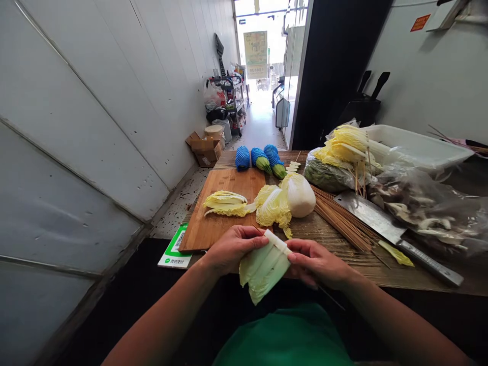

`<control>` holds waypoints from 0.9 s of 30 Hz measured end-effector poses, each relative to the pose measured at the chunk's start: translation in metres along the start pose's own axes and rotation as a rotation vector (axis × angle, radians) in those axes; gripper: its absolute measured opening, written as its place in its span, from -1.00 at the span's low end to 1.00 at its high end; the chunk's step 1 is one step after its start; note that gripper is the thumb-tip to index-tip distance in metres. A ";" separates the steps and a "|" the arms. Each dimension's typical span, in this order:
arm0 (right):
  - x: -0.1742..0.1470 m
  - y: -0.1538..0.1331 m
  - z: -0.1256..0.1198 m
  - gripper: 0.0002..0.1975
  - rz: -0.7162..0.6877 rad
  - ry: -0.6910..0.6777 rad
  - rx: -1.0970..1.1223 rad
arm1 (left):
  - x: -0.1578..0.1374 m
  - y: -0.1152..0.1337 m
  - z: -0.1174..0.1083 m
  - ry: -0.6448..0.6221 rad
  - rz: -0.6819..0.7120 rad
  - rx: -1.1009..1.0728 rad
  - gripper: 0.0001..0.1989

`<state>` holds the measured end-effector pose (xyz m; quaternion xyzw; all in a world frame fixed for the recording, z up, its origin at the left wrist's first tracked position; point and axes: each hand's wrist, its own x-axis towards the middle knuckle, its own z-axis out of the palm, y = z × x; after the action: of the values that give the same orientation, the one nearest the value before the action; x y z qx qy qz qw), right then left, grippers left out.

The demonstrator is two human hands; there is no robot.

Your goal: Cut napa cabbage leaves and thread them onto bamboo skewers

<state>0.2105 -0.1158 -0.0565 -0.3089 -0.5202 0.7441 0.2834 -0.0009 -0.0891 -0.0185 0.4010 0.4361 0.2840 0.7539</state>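
Note:
Pale napa cabbage leaf pieces (265, 269) are held up in front of me, over the table's near edge. My left hand (240, 246) is closed on their left side, thumb on top. At the right edge of the leaves, my right hand (314, 262) is closed with its fingertips pinched around a thin bamboo skewer (333, 299), whose end sticks out below the hand. A thin tip shows near the left thumb; the part between is hidden. Just beyond lie loose cabbage leaves (271, 203) and a stack of cut leaves (226, 202) on the wooden cutting board (202, 231).
A cabbage head (299, 194) sits beyond my hands, with netted squashes (263, 160) behind. Bamboo skewers (343, 221), a cleaver (371, 218) and a bag of mushrooms (430, 213) lie right. Skewered leaves (345, 145) rest near a white tub (415, 145). A payment sign (175, 249) stands left.

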 end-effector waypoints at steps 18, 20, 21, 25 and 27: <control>0.005 0.016 -0.010 -0.72 -0.041 0.213 0.159 | 0.001 0.042 -0.104 0.726 0.619 1.728 -0.73; 0.007 0.018 -0.010 -0.71 -0.035 0.210 0.168 | 0.010 0.048 -0.117 0.602 0.552 1.963 -0.73; 0.007 0.019 -0.009 -0.70 -0.030 0.210 0.168 | 0.014 0.050 -0.120 0.545 0.535 2.038 -0.74; 0.008 0.019 -0.004 -0.68 -0.017 0.229 0.118 | 0.026 0.063 -0.124 0.359 0.522 2.166 -0.75; 0.008 0.018 -0.001 -0.68 -0.018 0.236 0.077 | 0.029 0.069 -0.127 0.265 0.498 2.182 -0.74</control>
<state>0.2047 -0.1144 -0.0748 -0.3786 -0.4567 0.7195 0.3610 -0.1052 0.0140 -0.0102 0.8882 0.4358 -0.0664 -0.1297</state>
